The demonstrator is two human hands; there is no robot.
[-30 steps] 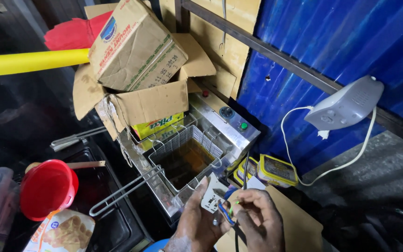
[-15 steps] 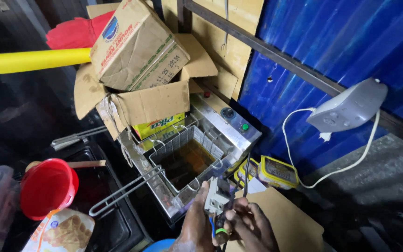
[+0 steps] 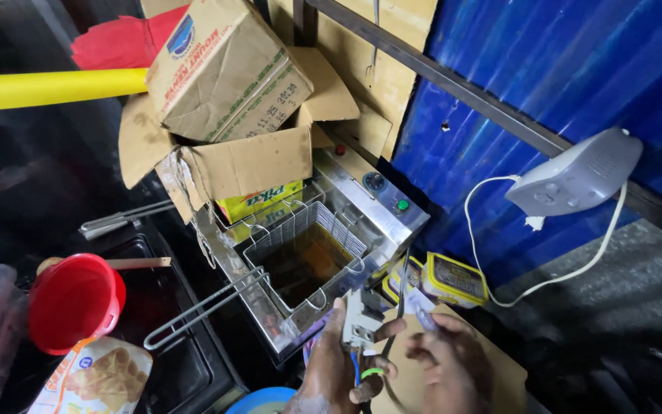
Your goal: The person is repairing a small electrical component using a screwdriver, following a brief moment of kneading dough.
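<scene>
The left hand (image 3: 336, 368) grips a grey socket block (image 3: 359, 320) upright, seemingly so its coloured wires (image 3: 363, 368) hang free; the right hand (image 3: 446, 364) pinches a thin tool (image 3: 421, 308) just beside it; one fryer (image 3: 308, 257) behind, two yellow tins (image 3: 453, 277), one white adapter (image 3: 576, 175) hanging on the blue wall.

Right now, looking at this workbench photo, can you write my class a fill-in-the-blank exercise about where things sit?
1. The person's left hand grips a small grey ____ with coloured wires.
2. The wire basket sits inside the steel ____ fryer.
3. The red plastic bowl lies to the ____ of the fryer.
4. The white wall socket box hangs on the ____ corrugated wall.

Missing words: plug; deep; left; blue
</scene>
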